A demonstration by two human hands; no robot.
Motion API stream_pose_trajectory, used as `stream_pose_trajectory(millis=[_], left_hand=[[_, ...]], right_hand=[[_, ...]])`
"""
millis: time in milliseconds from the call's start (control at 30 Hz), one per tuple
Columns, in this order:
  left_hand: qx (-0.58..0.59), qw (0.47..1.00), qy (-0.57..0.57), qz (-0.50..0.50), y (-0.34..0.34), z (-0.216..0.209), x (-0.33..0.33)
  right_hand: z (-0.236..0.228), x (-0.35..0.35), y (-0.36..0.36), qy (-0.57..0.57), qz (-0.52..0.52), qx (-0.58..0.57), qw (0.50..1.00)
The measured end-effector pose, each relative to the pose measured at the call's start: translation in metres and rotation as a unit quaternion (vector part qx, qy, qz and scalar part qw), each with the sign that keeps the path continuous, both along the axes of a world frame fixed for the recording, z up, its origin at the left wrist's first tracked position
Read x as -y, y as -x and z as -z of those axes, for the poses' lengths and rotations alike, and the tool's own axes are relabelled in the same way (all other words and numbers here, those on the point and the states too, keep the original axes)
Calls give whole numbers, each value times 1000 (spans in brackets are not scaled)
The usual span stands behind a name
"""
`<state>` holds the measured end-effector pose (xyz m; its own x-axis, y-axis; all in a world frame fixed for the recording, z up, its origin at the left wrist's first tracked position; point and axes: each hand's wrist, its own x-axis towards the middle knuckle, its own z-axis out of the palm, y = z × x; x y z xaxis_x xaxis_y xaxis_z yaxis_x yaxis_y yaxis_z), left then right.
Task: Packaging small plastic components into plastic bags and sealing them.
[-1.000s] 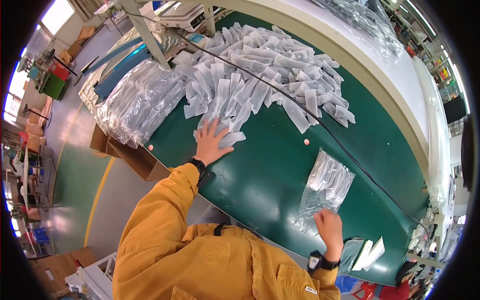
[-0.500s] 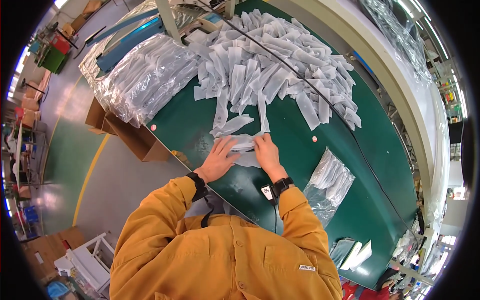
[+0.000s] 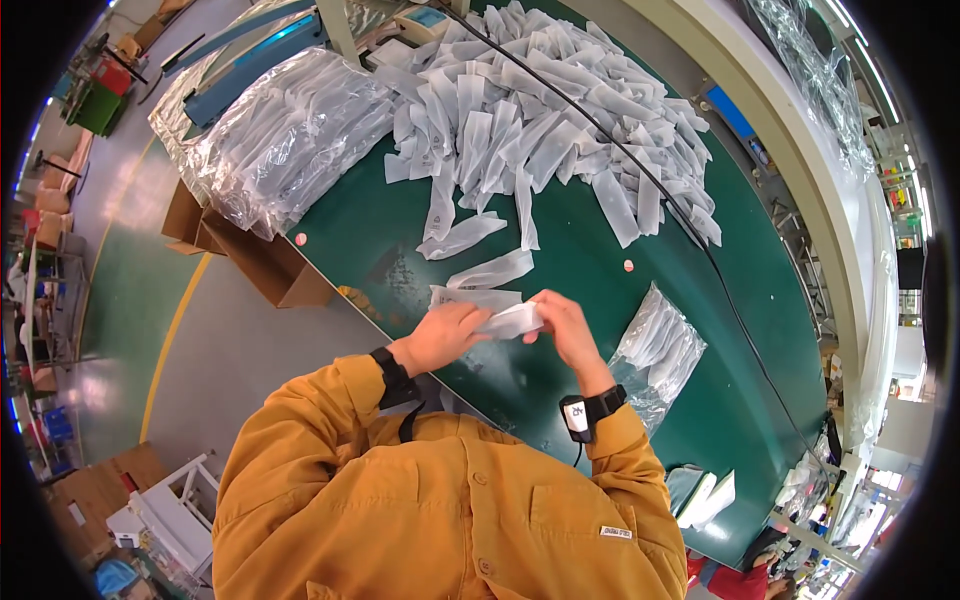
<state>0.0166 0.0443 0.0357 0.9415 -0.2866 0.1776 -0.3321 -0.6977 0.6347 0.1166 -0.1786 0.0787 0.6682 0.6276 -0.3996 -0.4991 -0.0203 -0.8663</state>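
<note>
A narrow frosted plastic packet (image 3: pixel 512 321) is stretched between my two hands near the front edge of the green table. My left hand (image 3: pixel 440 336) grips its left end, fingers closed over it. At the other end my right hand (image 3: pixel 563 325) pinches the packet between thumb and fingers. Just behind, a similar packet (image 3: pixel 465 297) lies flat, partly covered by the left hand and the held one. Farther back are a loose packet (image 3: pixel 492 270) and another (image 3: pixel 462 236), leading toward a large heap of packets (image 3: pixel 560 110).
A clear bag of packets (image 3: pixel 655 350) lies to the right on the green table (image 3: pixel 560 400). At the left stand a big clear bag (image 3: pixel 300 130) full of packets, a blue sealing machine (image 3: pixel 250 75) and a cardboard box (image 3: pixel 285 275). A black cable (image 3: pixel 690 225) crosses the table.
Both hands have come nearer to me, and my right hand has shifted right and turned. The packet between them is raised and tilted. A packet behind it now shows more fully.
</note>
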Motion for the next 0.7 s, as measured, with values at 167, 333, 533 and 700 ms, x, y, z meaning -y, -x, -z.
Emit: stream_pose_trajectory(millis=[167, 333, 533, 700], left_hand=[[-24, 994, 10, 109, 31, 31, 6], [7, 993, 38, 115, 33, 41, 3], [43, 993, 46, 97, 37, 45, -3], [98, 993, -3, 62, 46, 37, -2]], right_hand=[[23, -14, -4, 231, -15, 281, 931], [64, -24, 5, 228, -69, 420, 876], [59, -13, 21, 216, -115, 409, 879], [58, -6, 23, 232, -167, 378, 881]])
